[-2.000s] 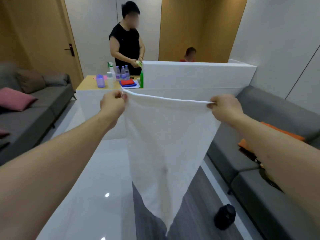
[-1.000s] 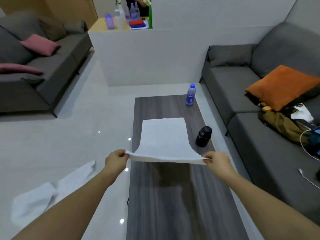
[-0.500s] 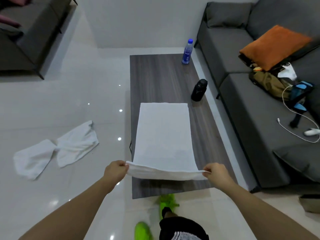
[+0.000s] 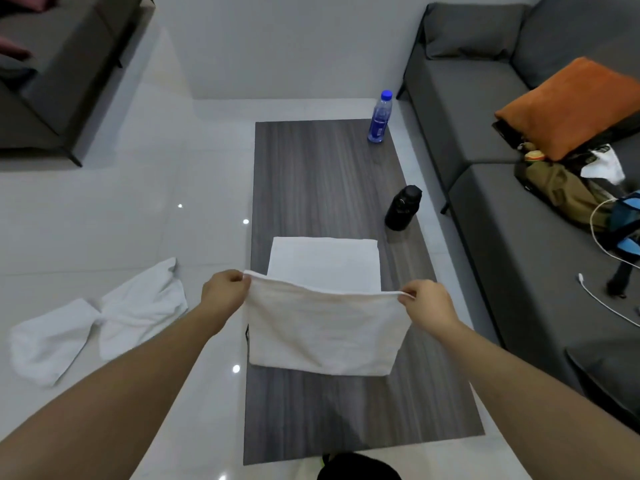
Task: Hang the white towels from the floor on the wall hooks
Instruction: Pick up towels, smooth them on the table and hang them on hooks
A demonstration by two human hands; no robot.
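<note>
Near edge of the white terry towel (image 4: 322,327) is now lifting and folding forward over its far half on the dark wood-grain table (image 4: 329,174).

Left hand (image 4: 223,292) and right hand (image 4: 427,306) are each pinching a corner — nothing is hanging yet (no hooks in view); a second crumpled white towel (image 4: 97,317) is lying on the glossy floor.
</note>
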